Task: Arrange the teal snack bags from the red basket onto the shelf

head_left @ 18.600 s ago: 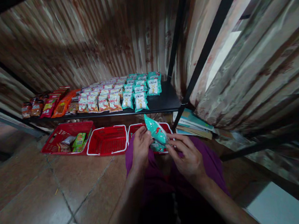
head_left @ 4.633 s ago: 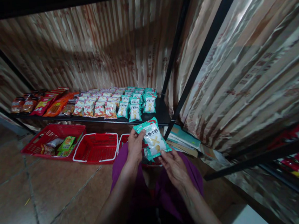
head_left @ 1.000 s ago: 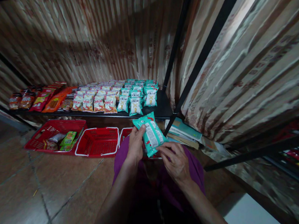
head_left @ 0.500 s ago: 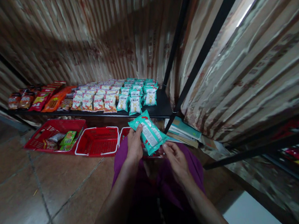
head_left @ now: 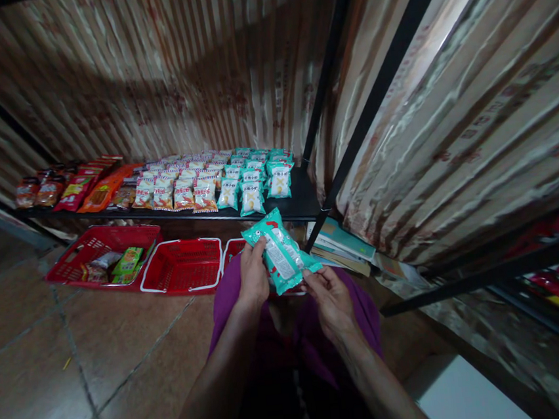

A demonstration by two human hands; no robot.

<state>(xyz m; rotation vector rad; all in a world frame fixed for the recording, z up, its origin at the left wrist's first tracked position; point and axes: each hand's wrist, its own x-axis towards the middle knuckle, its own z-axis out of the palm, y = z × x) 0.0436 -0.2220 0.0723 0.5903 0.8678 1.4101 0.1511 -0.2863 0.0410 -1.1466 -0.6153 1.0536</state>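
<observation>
Between my hands, above my knees, is a teal snack bag (head_left: 282,252) with its printed back panel facing up. My left hand (head_left: 254,271) grips its left side, thumb on top. With thumb and fingers, my right hand (head_left: 327,290) pinches the bag's lower right corner. Just beyond it, on a low black shelf (head_left: 302,191), stand rows of teal-and-white snack bags (head_left: 252,195). Left of those are white-and-orange snack bags (head_left: 182,191).
An orange bag (head_left: 108,188), red bags (head_left: 79,186) and jars (head_left: 50,190) occupy the shelf's left end. Below are a red basket holding packets (head_left: 62,264) and another red basket (head_left: 183,288). A black post (head_left: 348,157) rises at right, near stacked books (head_left: 344,239).
The teal bag's lower right corner now shows stretched out in my right hand's pinch. The bag is otherwise almost where it was, and my left hand keeps its hold.
</observation>
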